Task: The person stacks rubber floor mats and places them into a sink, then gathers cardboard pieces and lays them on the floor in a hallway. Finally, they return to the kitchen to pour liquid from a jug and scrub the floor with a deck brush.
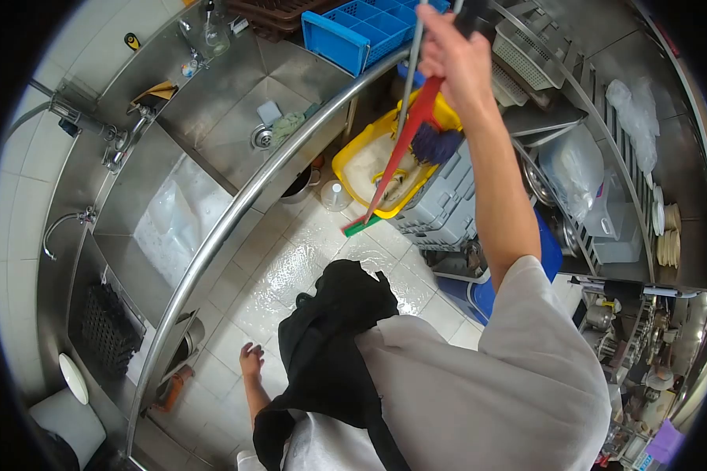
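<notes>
At the top, my right hand [457,63] is wrapped round a long red handle [407,137], with its index finger stretched out beside a thin grey pole [412,74]. The red handle slants down to a green head [361,226] on the wet floor. Behind it, a yellow bucket [355,187] holds cloudy water and a dark purple mop head [436,144]. My left hand [251,359] hangs low over the floor tiles, its fingers apart and nothing in them.
Steel sinks [239,118] with a curved front rail [236,208] run along the left. Blue crates [361,39] stand at the top. A grey crate [440,196], a blue bin [479,298] and racks with baskets [530,51] and plates [668,235] fill the right. The floor [291,259] is wet.
</notes>
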The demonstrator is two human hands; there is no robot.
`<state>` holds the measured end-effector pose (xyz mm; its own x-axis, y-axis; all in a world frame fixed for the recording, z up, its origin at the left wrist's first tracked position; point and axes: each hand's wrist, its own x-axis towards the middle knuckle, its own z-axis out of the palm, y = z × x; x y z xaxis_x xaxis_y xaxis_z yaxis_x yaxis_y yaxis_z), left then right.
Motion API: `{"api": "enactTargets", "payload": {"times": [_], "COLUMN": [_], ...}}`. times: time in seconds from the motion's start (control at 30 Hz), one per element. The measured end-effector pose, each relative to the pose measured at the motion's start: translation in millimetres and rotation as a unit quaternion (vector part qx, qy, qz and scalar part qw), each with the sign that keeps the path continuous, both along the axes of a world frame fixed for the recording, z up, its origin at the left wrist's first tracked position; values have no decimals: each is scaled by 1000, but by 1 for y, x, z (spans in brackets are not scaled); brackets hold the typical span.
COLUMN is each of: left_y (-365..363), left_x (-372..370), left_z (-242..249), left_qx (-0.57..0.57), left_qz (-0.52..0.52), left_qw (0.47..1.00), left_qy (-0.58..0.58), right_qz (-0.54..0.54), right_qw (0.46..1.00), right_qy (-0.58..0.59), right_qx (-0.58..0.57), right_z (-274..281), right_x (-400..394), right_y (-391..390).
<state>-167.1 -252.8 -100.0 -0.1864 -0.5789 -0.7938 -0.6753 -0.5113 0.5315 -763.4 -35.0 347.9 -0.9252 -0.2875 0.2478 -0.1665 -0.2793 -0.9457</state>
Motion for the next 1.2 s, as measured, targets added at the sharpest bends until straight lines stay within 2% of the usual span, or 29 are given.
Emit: {"api": "enactTargets", "payload": {"times": [0.03,0.07,0.17,0.23,0.27,0.37,0.43,0.53,0.57,0.63,0.67,0.7,0.73,0.8,0.83,0.9,0.97,1.03,1.2], "left_y": [-5,-8,-9,-9,-7,4,15,42,50,63,69,74,80,80,77,72,63,54,29], "left_x": [-7,-13,-21,-19,-13,16,39,83,123,126,114,112,113,100,87,67,55,45,34], "left_z": [2,6,15,16,18,16,11,-7,-42,-40,-25,-23,-25,-27,-27,-26,-25,-25,-36], "left_qx": [-3,-5,-14,-6,-3,3,10,52,0,-33,-74,-125,-231,-122,-80,1,43,55,53], "left_qz": [-5,-8,-54,-70,-63,-20,17,72,-33,-128,-229,-350,-511,-402,-339,-200,-121,-88,-90], "left_qw": [1000,1000,998,997,997,1000,1000,995,998,991,970,925,821,902,933,978,990,993,994], "left_qy": [21,18,41,41,38,19,15,-46,55,1,-42,-82,-107,-102,-91,-66,-54,-49,-34], "right_qz": [86,120,164,82,18,18,-13,-12,-10,-7,-8,9,19,-17,-30,-44,-55,-87,-104], "right_qw": [996,991,977,975,964,972,975,972,971,974,973,977,980,975,980,974,971,972,963], "right_qy": [-25,-12,10,54,161,121,155,164,164,181,184,153,123,204,176,150,153,176,178], "right_qx": [7,57,138,201,209,201,159,170,171,140,140,148,156,90,85,164,178,129,173], "right_z": [4,6,4,7,-3,-2,-5,-2,-7,-18,-19,-17,-15,-31,-30,-12,3,-9,-13], "right_x": [8,15,29,39,34,36,29,23,21,8,4,1,-6,-30,-37,-35,-29,-42,-51], "right_y": [-4,-12,-44,-68,-81,-99,-113,-127,-132,-146,-151,-156,-160,-178,-179,-170,-163,-171,-177]}}
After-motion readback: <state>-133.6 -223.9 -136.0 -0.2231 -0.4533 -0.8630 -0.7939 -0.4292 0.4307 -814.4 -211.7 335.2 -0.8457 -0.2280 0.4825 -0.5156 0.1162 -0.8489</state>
